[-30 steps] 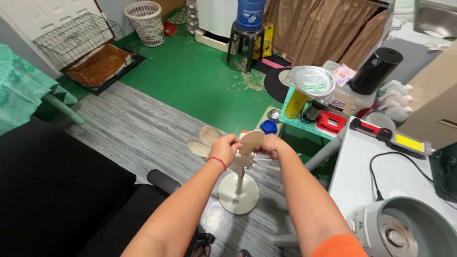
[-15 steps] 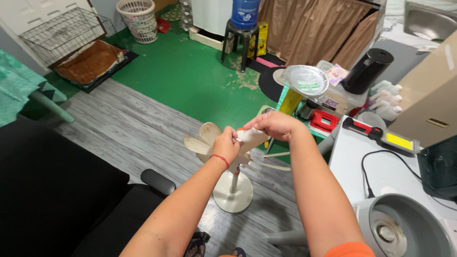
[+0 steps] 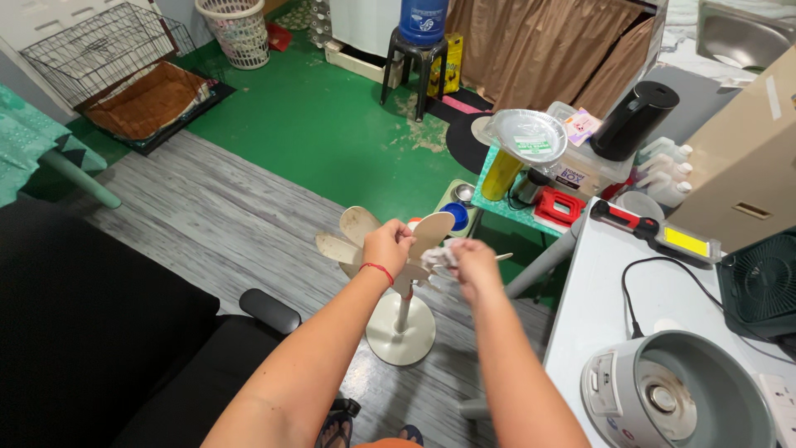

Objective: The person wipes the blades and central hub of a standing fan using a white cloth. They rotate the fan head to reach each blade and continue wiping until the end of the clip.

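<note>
One pedestal fan (image 3: 390, 257) without its guard is seen standing on the grey plank floor (image 3: 224, 224), just in front of the person. One round cream base (image 3: 400, 328) and one thin pole (image 3: 404, 307) are counted beneath it. Four cream blades can be made out: two to the left of the hub, one (image 3: 433, 234) raised between the hands, and one seen edge-on pointing right.

The raised blade is pinched near its root by the left hand (image 3: 388, 246), whose fingers are closed on it; one red string (image 3: 379, 270) is worn at that wrist. One crumpled white cloth (image 3: 439, 255) is clutched in the closed right hand (image 3: 474, 265) and is pressed against the lower part of the same blade.

One white table (image 3: 663, 290) is seen at the right, bearing one grey rice cooker (image 3: 676, 394), one black cable (image 3: 638, 286), one black and red torch (image 3: 651, 231) and one dark desk fan (image 3: 763, 282). Farther off, one black kettle (image 3: 634, 120), one blue water bottle (image 3: 423, 21) on a stool, one white laundry basket (image 3: 239, 31) and one wire cage (image 3: 95, 50) are counted.
</note>
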